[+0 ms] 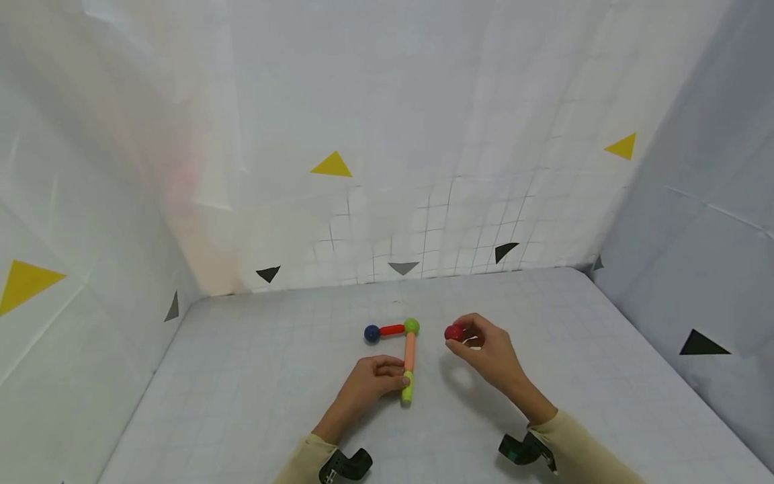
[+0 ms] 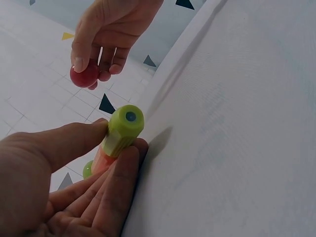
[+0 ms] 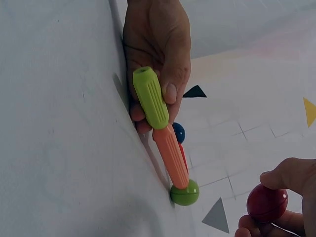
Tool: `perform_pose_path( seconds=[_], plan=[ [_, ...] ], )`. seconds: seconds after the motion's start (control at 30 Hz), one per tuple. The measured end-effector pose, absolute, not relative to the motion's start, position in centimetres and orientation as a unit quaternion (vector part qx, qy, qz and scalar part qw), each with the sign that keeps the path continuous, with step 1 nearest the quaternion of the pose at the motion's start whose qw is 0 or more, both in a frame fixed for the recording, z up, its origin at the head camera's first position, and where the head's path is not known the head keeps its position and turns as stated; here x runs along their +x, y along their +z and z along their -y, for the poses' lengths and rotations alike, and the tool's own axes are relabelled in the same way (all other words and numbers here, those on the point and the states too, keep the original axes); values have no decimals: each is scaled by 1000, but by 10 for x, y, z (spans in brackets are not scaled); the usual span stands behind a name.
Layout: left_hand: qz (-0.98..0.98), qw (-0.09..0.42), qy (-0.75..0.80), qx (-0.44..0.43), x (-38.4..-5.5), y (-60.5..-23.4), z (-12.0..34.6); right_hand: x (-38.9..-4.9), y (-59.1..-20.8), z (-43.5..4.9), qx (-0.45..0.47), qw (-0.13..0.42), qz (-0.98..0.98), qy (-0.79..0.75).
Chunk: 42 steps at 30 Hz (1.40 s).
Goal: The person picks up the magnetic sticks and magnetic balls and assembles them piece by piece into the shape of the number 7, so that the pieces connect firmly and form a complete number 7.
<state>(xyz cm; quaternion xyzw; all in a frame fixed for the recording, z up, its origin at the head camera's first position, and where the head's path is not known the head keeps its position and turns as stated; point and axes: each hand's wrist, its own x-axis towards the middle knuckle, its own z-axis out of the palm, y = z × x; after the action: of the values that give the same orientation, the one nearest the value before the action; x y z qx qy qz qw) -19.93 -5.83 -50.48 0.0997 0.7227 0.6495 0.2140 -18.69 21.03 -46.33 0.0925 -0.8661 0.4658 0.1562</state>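
Observation:
My left hand (image 1: 376, 378) pinches a yellow-green ribbed rod (image 1: 407, 390) between thumb and fingers, low over the table. That rod meets an orange rod (image 1: 410, 351) end to end, which runs to a green ball (image 1: 412, 326). From the green ball a red rod (image 1: 392, 330) goes left to a dark blue ball (image 1: 371, 333). In the left wrist view the rod's free end (image 2: 130, 116) shows a small dark round spot. My right hand (image 1: 488, 349) holds a dark red ball (image 3: 267, 203) by its fingertips, raised above the table and apart from the joined pieces.
A pale, faintly gridded sheet covers the table (image 1: 254, 376). White sheeting (image 1: 423, 87) rises at the back and both sides, with yellow triangles (image 1: 332, 165) and black triangles (image 1: 704, 343) on it. A dark wrist device (image 1: 346, 465) sits on each sleeve.

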Motion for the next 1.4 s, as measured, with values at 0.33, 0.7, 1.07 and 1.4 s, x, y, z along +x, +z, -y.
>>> perform_pose_path(
  seconds=[0.33,0.7,1.07,1.4],
  plan=[
    [-739,212,633,95,-200,-506,59,-178,-467,-197,105,134,857,486],
    [-749,207,622,96,-202,-508,59,-168,-473,-183,126,97,848,506],
    [-736,206,637,99,-202,-508,59,-153,-478,-176,162,61,837,519],
    [-727,204,647,108,-198,-504,60,-141,-485,-165,196,42,818,540]
  ],
)
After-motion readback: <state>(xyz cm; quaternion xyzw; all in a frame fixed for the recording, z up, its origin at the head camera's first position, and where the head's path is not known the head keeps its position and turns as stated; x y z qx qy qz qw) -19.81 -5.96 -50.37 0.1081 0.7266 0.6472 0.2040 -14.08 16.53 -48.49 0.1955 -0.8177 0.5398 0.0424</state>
